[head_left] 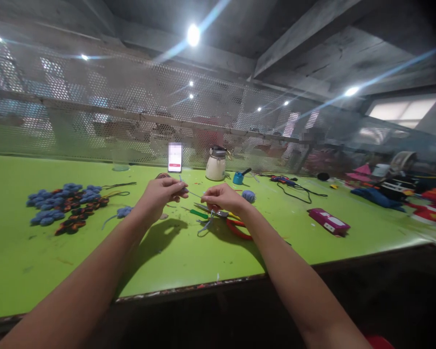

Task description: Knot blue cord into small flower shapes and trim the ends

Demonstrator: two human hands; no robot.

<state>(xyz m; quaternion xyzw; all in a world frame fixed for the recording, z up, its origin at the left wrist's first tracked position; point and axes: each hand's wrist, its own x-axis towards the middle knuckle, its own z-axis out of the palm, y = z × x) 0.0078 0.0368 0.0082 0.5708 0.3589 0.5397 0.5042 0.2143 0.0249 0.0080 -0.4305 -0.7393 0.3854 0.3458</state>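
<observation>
A thin strand of blue yarn stretches between my two hands above the green table. My left hand is closed on one end, with a short bit of yarn sticking up over its fingertips; whether it also holds a small crocheted piece I cannot tell. The fingers of my right hand pinch the other end, and a loose tail hangs below them. Under that hand lie scissors with red handles, partly hidden, and a green-handled crochet hook. A small blue yarn ball sits just beyond my right wrist.
Blue and dark orange crocheted flowers are piled at left. A lit phone, a white jug and a teal pot stand behind. On the right are a purple pouch and a dark cord. Perforated mesh rises along the back.
</observation>
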